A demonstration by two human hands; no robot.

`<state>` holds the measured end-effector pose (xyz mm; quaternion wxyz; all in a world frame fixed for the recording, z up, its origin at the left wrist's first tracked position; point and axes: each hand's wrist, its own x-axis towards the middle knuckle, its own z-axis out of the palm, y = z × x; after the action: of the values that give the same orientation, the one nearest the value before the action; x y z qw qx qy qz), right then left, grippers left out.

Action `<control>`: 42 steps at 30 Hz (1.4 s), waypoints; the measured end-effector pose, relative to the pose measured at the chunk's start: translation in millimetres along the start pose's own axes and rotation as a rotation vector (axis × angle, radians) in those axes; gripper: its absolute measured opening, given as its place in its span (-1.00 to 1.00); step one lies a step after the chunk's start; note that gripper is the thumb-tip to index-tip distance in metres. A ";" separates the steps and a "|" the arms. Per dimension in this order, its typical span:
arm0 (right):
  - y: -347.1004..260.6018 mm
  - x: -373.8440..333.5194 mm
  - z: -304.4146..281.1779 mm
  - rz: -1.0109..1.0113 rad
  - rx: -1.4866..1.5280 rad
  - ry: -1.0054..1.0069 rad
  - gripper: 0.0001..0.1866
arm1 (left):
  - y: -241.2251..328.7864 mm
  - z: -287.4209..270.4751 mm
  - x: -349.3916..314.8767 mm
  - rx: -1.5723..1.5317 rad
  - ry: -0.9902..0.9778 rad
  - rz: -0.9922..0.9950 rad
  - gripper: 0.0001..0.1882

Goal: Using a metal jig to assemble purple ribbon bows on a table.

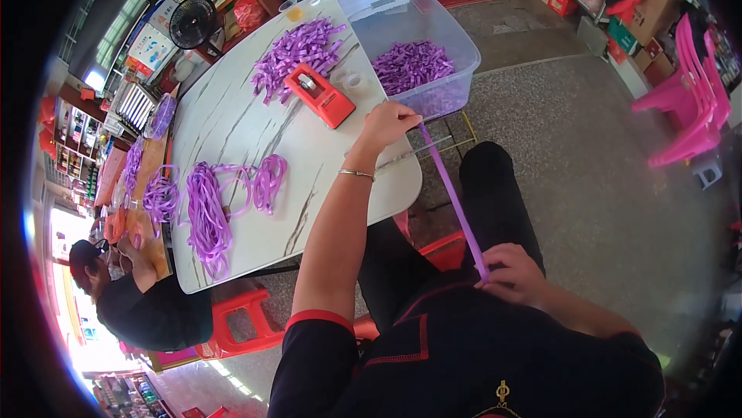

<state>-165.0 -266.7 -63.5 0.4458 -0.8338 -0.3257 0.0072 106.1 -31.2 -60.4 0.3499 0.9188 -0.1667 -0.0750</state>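
A purple ribbon [453, 195] runs taut between my two hands, slanting from the table's corner down toward my lap. My left hand [389, 123], at the table's right edge, pinches its upper end. Close to my body, my right hand [512, 273] grips the lower end. On the table, a red tape dispenser [319, 96] lies just beyond my left hand, beside a heap of purple ribbon pieces [297, 55]. More short purple pieces [413, 68] fill the bottom of a clear plastic bin [456, 32] past the table edge. Long looped ribbon bundles [207, 213] rest at the table's left.
The white marbled table [259, 126] reaches from my left side to the bin. Another person [147, 294] sits at the far left near more ribbon. A black fan [193, 22] stands behind. Pink plastic chairs [688, 93] are at the right; a red stool [243, 321] is at lower left.
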 end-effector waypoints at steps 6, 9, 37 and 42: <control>-3.9 -7.1 3.5 0.068 0.069 0.086 -0.89 | 2.2 -0.3 -1.0 0.003 0.001 -0.015 -0.72; -3.4 -10.4 4.9 0.184 0.234 0.010 -0.88 | 4.7 -1.3 -1.7 0.014 -0.002 -0.036 -0.72; -44.6 105.2 -97.9 -0.314 0.046 0.128 -0.84 | -4.7 1.2 1.3 0.059 0.024 0.011 -0.81; -35.6 184.9 -119.7 -0.419 0.160 0.179 -0.82 | -3.5 0.3 0.0 0.048 0.053 0.029 -0.84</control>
<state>-2.3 -239.6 86.7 0.5290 -0.7074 -0.4492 -0.1336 106.9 -29.0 -62.9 0.3331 0.9261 -0.1725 -0.0413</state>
